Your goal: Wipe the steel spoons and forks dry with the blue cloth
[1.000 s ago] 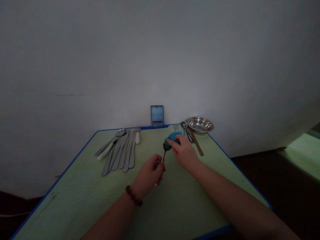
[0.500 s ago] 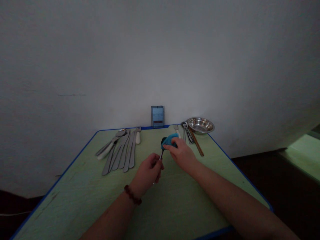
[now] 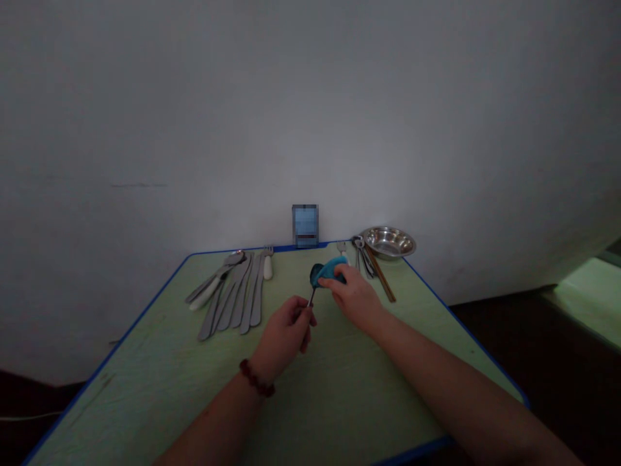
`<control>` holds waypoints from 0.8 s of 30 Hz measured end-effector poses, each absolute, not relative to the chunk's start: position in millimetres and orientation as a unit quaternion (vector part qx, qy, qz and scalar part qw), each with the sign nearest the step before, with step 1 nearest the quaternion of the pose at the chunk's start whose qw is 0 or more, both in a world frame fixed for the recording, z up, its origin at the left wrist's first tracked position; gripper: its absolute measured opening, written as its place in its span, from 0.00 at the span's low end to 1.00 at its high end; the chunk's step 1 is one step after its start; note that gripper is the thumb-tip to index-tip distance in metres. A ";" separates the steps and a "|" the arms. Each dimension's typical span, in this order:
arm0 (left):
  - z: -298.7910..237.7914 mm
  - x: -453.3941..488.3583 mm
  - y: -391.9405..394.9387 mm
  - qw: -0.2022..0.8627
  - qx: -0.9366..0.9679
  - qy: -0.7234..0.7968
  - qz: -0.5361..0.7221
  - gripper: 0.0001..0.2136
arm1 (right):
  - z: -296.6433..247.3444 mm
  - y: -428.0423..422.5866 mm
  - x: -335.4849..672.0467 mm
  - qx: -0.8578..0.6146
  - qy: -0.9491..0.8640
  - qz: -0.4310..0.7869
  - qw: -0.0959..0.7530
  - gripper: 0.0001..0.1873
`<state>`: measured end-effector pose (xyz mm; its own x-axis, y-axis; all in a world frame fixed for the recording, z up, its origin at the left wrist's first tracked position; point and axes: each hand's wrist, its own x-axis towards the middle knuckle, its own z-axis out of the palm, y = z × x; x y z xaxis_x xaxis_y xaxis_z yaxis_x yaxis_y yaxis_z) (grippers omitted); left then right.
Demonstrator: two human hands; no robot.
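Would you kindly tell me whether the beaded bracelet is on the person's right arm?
No, the beaded bracelet is on the arm of the left hand.

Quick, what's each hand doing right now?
Left hand: closed, holding a metal spoon by its handle.
Right hand: closed on a blue sponge, which is against the spoon's head.

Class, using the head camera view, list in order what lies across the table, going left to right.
white-handled spoon → table knives → white-handled fork → blue sponge → stainless steel bowl
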<state>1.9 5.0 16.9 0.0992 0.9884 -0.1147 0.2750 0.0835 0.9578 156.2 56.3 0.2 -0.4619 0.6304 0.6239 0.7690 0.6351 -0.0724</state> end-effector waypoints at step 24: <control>12.7 3.0 3.1 0.471 0.601 0.545 0.345 0.06 | 0.5 62.0 160.7 -0.459 -0.801 -0.110 0.368 0.15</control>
<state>3.0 3.1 12.7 0.1673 0.9809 -0.0988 0.3301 0.0387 0.9432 160.7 62.0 0.5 -0.3076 0.6542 0.6909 0.8168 0.5541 -0.1610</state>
